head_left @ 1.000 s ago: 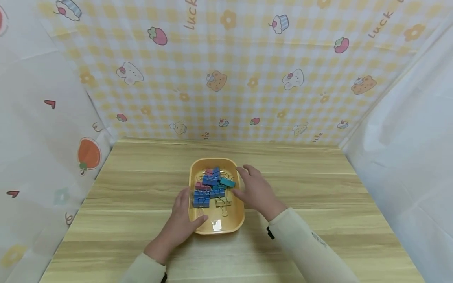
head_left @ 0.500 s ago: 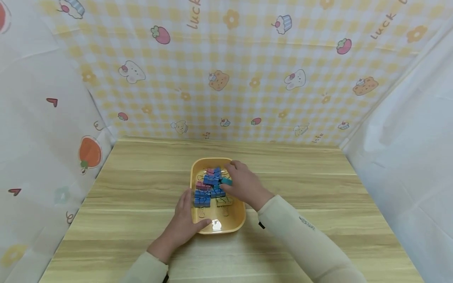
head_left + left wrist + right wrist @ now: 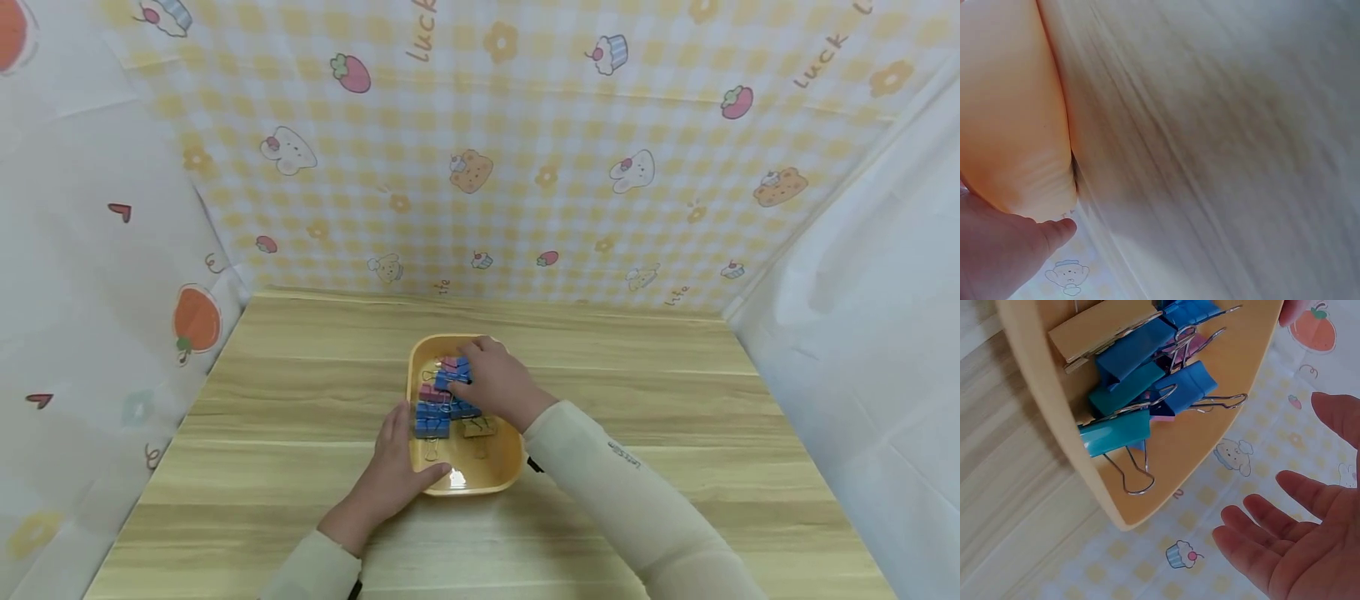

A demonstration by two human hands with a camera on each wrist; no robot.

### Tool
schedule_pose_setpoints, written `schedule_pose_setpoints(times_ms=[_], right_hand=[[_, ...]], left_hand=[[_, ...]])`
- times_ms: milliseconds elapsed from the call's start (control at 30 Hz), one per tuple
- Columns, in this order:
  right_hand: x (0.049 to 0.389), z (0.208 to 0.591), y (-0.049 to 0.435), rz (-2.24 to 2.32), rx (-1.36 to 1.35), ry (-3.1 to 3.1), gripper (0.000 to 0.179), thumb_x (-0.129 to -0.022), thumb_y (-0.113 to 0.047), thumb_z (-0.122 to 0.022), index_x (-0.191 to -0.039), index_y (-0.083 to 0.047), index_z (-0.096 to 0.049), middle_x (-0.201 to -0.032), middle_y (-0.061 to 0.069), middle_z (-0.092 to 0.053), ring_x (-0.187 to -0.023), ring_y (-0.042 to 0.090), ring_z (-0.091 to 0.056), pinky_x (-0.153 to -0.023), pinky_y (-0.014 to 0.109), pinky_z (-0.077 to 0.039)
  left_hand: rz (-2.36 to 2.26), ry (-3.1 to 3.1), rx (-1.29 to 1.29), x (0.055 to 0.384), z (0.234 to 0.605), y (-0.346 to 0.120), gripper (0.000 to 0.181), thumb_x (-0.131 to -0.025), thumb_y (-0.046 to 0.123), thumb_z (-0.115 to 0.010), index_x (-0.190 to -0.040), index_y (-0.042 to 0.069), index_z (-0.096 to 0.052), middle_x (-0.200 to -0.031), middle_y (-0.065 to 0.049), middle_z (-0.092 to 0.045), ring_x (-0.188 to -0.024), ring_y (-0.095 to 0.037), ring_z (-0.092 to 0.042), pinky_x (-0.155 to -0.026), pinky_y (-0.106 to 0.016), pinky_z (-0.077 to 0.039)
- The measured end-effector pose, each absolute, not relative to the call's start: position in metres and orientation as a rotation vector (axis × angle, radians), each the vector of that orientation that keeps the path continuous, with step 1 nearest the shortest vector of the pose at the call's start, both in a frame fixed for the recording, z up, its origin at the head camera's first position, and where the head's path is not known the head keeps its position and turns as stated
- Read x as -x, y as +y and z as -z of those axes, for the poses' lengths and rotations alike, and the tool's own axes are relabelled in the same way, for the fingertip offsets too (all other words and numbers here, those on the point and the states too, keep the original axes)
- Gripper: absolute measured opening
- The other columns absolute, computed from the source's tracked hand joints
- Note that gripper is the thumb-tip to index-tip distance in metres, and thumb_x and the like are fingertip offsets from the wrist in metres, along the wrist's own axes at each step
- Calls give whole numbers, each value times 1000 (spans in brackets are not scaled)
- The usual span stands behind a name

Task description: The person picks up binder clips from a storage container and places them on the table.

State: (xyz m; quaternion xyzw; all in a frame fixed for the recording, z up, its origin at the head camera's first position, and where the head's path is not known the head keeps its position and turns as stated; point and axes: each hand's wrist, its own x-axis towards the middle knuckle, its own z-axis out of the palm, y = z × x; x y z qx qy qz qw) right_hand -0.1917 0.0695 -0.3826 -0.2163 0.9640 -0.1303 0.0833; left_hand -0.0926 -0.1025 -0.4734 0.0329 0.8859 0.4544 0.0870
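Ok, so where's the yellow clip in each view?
Head: yellow clip at the lower right of the clip pile.
Left wrist: not in it.
Right wrist: upper left, beside a blue clip.
Shared landmark: the orange tray, whose outer wall fills the left wrist view's upper left.

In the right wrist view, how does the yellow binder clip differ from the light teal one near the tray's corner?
Colour: the yellow clip nearly blends with the tray, while the light teal clip stands out from it. Place: the light teal clip lies nearer the tray's far end; the yellow clip lies further back from it. Both are inside the tray, among other clips.
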Motion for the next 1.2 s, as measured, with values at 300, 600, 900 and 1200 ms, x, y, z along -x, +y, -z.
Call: schedule_pose_setpoints(times_ms=[300, 600, 900, 1200], right_hand=[[194, 381, 64, 402, 612, 2864, 60, -89, -37, -67, -139, -8, -50, -141, 16, -47, -126, 30, -50, -100, 43, -47], [201, 388, 60, 354, 632, 2853, 58, -89, -37, -68, -134, -5, -54, -133, 16, -54, -120, 28, -54, -99, 40, -48], [209, 390, 42, 258, 544, 2784, 54, -91, -38, -64, -132, -5, -55, -132, 15, -56, -110, 27, -60, -94, 39, -50], [217, 402, 25, 136, 493, 2794, 35, -91, -38, -63, -111, -10, -67, -108, 5, -67, -94, 18, -63, -77, 33, -55]], left_hand=[[-1356, 2643, -60, 98, 476, -101, 95, -91, 32, -66, -154, 2, -2, -158, -24, -4, -143, -46, -13, -109, -62, -25], [-1388, 2618, -28, 102, 476, -100, 93, -92, 30, -64, -154, 2, 0, -158, -24, -4, -142, -46, -15, -110, -61, -25], [-1392, 2630, -39, 100, 474, -102, 91, -93, 29, -64, -154, 3, -2, -157, -25, -8, -142, -47, -17, -109, -62, -26], [-1422, 2604, -24, 99, 475, -100, 87, -95, 26, -60, -154, 4, -1, -157, -26, -8, -143, -46, -12, -110, -62, -22]])
